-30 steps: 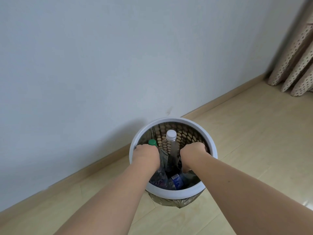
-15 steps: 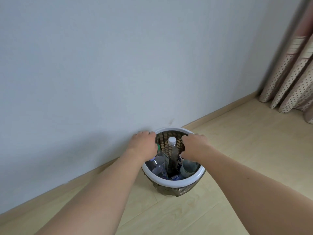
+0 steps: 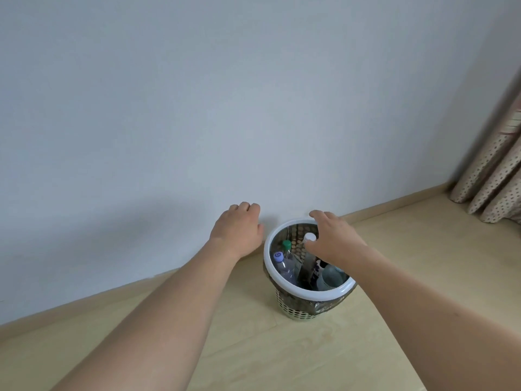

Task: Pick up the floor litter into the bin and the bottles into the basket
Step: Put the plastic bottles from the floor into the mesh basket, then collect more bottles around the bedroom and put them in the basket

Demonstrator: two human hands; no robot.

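A round perforated basket with a white rim (image 3: pixel 304 294) stands on the wooden floor against the wall. Inside it stand several plastic bottles: one with a green cap (image 3: pixel 286 244), one with a purple cap (image 3: pixel 278 256), one with a white cap (image 3: pixel 309 237), plus a clear bottle lying at the right (image 3: pixel 332 276). My left hand (image 3: pixel 238 228) hovers left of the basket, fingers loose, holding nothing. My right hand (image 3: pixel 332 235) is over the basket's far right rim, fingers relaxed and empty, partly covering the white-capped bottle.
A plain pale wall (image 3: pixel 225 108) with a wooden skirting board (image 3: pixel 394 200) runs behind the basket. Dotted beige curtains (image 3: pixel 490 179) hang at the far right. Light wooden floor (image 3: pixel 267 348) spreads around the basket.
Both hands gripped the basket rim earlier; they have let go and lifted off. The basket now stands on the floor by the wall, and my view has risen away from it.
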